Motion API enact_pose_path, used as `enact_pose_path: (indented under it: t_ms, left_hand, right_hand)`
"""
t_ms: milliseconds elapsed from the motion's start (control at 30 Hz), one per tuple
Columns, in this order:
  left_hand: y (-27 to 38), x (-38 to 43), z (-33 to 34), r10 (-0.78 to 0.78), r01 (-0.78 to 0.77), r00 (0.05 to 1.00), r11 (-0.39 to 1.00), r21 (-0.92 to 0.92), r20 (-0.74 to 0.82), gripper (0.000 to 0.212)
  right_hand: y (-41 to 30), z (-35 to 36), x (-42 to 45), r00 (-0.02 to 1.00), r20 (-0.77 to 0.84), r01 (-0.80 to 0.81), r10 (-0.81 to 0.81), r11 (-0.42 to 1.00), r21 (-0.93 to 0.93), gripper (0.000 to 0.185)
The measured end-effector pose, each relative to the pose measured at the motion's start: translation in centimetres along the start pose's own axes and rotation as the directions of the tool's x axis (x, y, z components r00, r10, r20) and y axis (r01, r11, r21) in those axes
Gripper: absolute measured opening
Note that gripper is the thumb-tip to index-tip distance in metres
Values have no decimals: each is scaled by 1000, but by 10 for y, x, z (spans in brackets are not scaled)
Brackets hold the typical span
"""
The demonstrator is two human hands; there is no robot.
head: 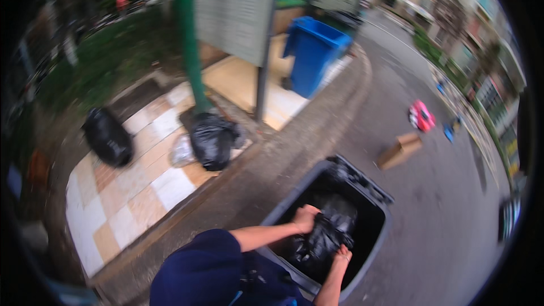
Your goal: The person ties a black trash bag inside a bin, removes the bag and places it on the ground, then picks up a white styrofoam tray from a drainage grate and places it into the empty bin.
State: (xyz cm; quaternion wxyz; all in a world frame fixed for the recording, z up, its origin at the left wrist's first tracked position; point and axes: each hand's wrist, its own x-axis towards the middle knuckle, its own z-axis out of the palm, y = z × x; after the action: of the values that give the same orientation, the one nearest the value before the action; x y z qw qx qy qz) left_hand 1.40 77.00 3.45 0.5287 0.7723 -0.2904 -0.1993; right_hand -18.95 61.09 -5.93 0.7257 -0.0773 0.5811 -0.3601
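A dark grey wheelie bin [384, 225] stands in front of me with its mouth facing up. Inside it is a shiny black plastic garbage bag [325, 238], bunched at the top. My left hand [305, 219] grips the bag on the left, over the bin's opening. On the other side, near the bin's right wall, my right hand [343, 255] has hold of the bag too. The fingers of both hands are partly hidden in the folds. How full the bag is cannot be made out.
On the tiled paving lie two black garbage bags, one [108, 137] alone, another [212, 140] beside a green post [191, 42] and a clear bag [182, 151]. A blue wheelie bin [316, 59], cardboard box [399, 151] and pink toy car [421, 115] stand beyond. A kerb [170, 216] runs alongside.
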Motion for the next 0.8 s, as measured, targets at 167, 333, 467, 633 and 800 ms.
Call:
enact_pose_path:
  t_ms: [167, 333, 467, 633, 800]
  left_hand:
    - [-37, -5, -15, -239, 227, 971, 951, 211, 34, 24]
    - [22, -14, -31, 260, -314, 927, 932, 180, 269, 11]
    - [30, -2, -13, 459, -503, 699, 861, -79, 548, 14]
    - [14, 18, 26, 294, -425, 628, 905, 0, 721, 19]
    - [29, 42, 21, -242, 480, 615, 870, -112, 751, 21]
  right_hand:
    - [20, 30, -41, 995, -53, -82, 85, 995, 60, 8]
    - [33, 14, -27, 988, 61, -154, 142, 942, 297, 12]
    - [46, 2, -58, 965, 248, -190, 87, 882, 430, 9]
    - [48, -18, -72, 927, 290, 70, -239, 868, 492, 19]
    - [35, 16, -169, 791, 581, -5, -193, 947, 321, 47]
